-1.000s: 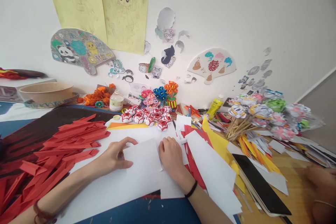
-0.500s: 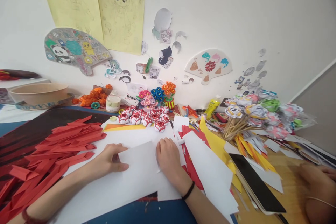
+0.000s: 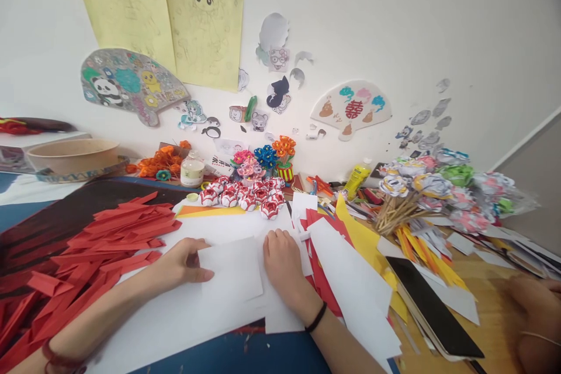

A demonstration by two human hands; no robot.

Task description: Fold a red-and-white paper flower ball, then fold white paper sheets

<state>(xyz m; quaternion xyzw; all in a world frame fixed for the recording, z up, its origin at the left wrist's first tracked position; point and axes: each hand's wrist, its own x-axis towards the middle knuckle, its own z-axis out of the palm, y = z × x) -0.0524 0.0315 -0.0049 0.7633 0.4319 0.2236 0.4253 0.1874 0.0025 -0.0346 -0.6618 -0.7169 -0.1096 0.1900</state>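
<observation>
My left hand (image 3: 186,260) pinches the left edge of a small white paper sheet (image 3: 234,272), thumb on top. That sheet lies over larger white paper (image 3: 170,315). Just to its right, my right hand (image 3: 283,260) rests curled on the white paper, with its fingers closed and tucked under. What those fingers hold, if anything, is hidden. Left of my left arm lies a pile of folded red paper strips (image 3: 105,239). Several red-and-white folded paper flowers (image 3: 248,196) stand behind my hands.
On the right are white sheets (image 3: 350,269), yellow paper (image 3: 357,234), a black phone (image 3: 433,304) and a bunch of paper flowers on sticks (image 3: 394,204). Another person's arm (image 3: 534,315) is at the right edge. A glue jar (image 3: 191,170) and a beige basin (image 3: 72,155) stand behind.
The small sheet's right side has come down flatter and its right edge now shows apart from my right hand. Both hands stay nearly in place; the view has shifted slightly.
</observation>
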